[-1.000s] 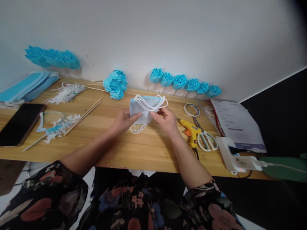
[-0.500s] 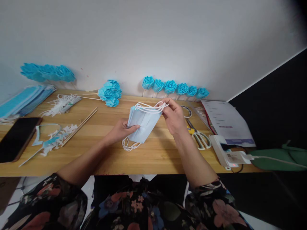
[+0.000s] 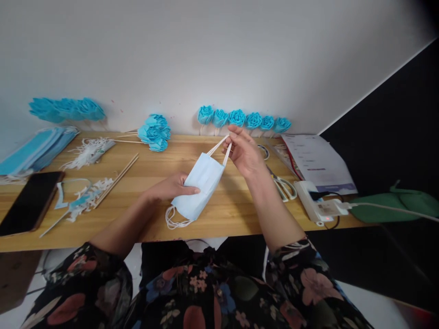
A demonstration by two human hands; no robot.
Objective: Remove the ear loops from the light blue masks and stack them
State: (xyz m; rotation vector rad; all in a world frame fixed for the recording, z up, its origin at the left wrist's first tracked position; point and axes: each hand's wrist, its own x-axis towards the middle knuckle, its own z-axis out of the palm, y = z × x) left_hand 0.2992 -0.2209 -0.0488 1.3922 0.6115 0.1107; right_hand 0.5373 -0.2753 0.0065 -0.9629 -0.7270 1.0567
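A small stack of pale blue face masks [image 3: 202,183] is held above the table between both hands. My left hand [image 3: 176,186] grips the stack's left side, thumb lying on top. At the upper right my right hand [image 3: 245,151] pinches the white ear loops [image 3: 219,148], which are drawn taut away from the masks. More white ear loops [image 3: 176,220] hang slack from the lower end. How many masks are in the stack I cannot tell.
Blue paper-like flowers on sticks [image 3: 236,118] lean along the wall, and a flower bunch [image 3: 155,132] lies left of centre. Scissors [image 3: 285,188], a power strip [image 3: 310,203] and papers [image 3: 318,160] are at right. A phone [image 3: 29,201], sticks [image 3: 116,180] and a mask pile [image 3: 39,148] lie left.
My right hand has pulled the bunched ear loops up and taut, away from the masks. The stack has tilted and its lower end has dropped slightly towards me. The camera view has shifted a little.
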